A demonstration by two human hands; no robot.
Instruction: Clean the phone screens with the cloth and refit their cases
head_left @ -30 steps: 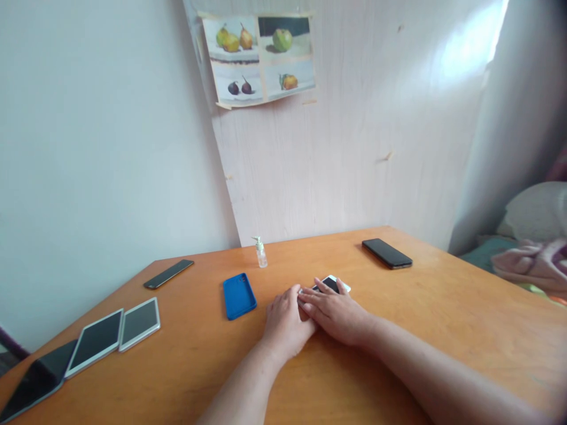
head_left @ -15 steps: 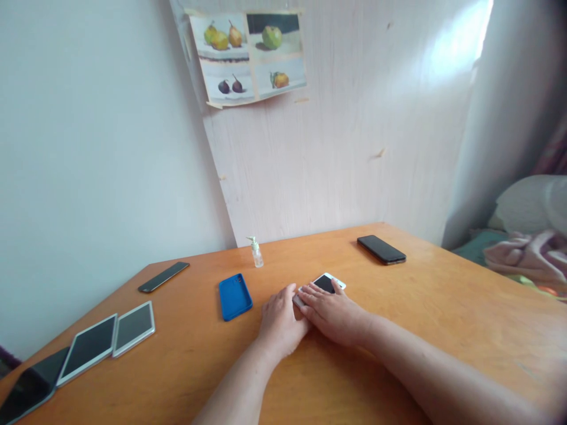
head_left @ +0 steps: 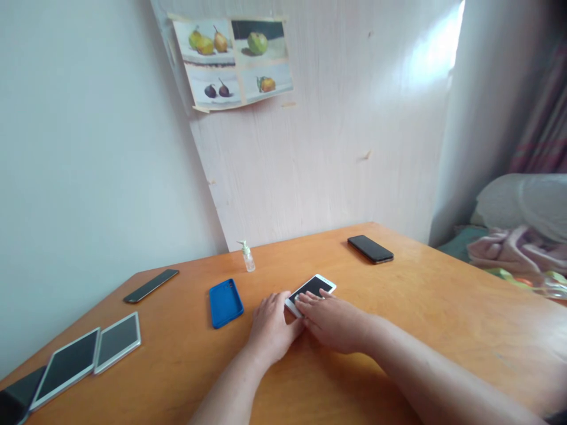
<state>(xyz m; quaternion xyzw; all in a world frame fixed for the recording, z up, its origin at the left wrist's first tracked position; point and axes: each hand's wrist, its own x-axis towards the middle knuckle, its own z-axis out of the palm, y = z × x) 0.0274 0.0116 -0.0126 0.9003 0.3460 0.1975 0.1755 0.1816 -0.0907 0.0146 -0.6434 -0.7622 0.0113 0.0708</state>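
Observation:
A white smartphone (head_left: 318, 285) with a dark screen lies face up on the wooden table, slanting away to the right. My left hand (head_left: 272, 327) grips its near left end, fingers at the left edge and thumb near the bottom corner. Across the lower screen lie the outstretched fingers of my right hand (head_left: 332, 319), palm down. A small whitish spot shows by those fingertips; whether it is a thing or glare I cannot tell. Left of my left hand is an empty blue phone case (head_left: 225, 303), and behind it stands a small clear pump bottle (head_left: 248, 260).
At the back right lies a black phone (head_left: 371, 249). A thin dark phone (head_left: 151, 286) is at the back left. Nearer on the left are a white-edged device (head_left: 117, 342), a larger white-framed one (head_left: 66, 366) and a dark one (head_left: 18, 395). A wall borders the table (head_left: 420, 301) behind.
My right fingers have slid toward the phone's near end, so more of its screen shows. My left hand stays at the phone's left end. The view has turned slightly right.

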